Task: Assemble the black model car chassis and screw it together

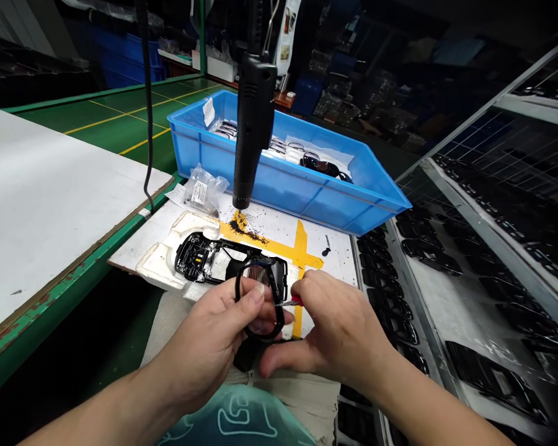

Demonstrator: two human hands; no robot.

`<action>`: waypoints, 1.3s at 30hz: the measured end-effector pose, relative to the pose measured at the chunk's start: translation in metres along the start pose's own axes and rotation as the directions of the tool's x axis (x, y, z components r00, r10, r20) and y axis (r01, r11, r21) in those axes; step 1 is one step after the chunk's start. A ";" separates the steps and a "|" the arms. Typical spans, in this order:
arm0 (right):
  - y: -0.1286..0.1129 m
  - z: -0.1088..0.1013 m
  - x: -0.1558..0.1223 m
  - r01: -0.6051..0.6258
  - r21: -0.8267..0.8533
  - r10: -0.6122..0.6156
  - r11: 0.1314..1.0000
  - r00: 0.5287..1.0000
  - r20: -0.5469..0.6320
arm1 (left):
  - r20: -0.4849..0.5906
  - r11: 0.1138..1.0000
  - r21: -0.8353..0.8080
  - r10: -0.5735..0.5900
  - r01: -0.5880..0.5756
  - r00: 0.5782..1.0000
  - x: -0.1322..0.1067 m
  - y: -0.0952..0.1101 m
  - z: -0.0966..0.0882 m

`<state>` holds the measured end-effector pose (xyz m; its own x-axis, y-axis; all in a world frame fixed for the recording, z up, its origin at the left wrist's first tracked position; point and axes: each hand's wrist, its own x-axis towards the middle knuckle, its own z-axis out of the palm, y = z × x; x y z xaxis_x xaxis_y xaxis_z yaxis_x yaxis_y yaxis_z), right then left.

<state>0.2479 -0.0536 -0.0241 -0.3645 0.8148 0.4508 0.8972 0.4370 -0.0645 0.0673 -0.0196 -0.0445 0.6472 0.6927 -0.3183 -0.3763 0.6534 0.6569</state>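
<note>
Forearms (pixel 134 390) extended, a worker's left hand (pixel 218 319) pinches a black oval frame (pixel 279 317) before a black plastic housing (pixel 193 257) while the right hand (pixel 341 316) grips a red-handled metal tool (pixel 297 300) at the frame's rim, seemingly edge work whose next stroke calls for a steady hold.

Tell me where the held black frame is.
In the head view, the black frame is just below centre, in the left hand, beside the right hand.

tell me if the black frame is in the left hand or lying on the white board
In hand: the left hand pinches the black frame between thumb and fingers, held up before the white board.
</note>
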 end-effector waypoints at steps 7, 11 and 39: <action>0.002 0.000 -0.001 0.037 -0.018 -0.037 0.999 0.999 0.007 | -0.019 0.999 0.042 0.021 -0.020 1.000 0.001 0.002 -0.002; 0.000 -0.001 -0.001 0.071 -0.038 -0.072 0.997 0.997 -0.026 | -0.051 0.997 0.082 0.014 -0.009 0.999 0.002 0.002 -0.003; -0.001 0.004 -0.006 0.111 -0.039 -0.114 0.993 0.988 -0.104 | -0.047 0.999 0.010 -0.035 0.036 0.998 0.001 0.001 -0.001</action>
<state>0.2485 -0.0575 -0.0305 -0.4368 0.7157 0.5449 0.8603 0.5095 0.0204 0.0669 -0.0181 -0.0447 0.6282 0.6829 -0.3728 -0.3463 0.6745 0.6520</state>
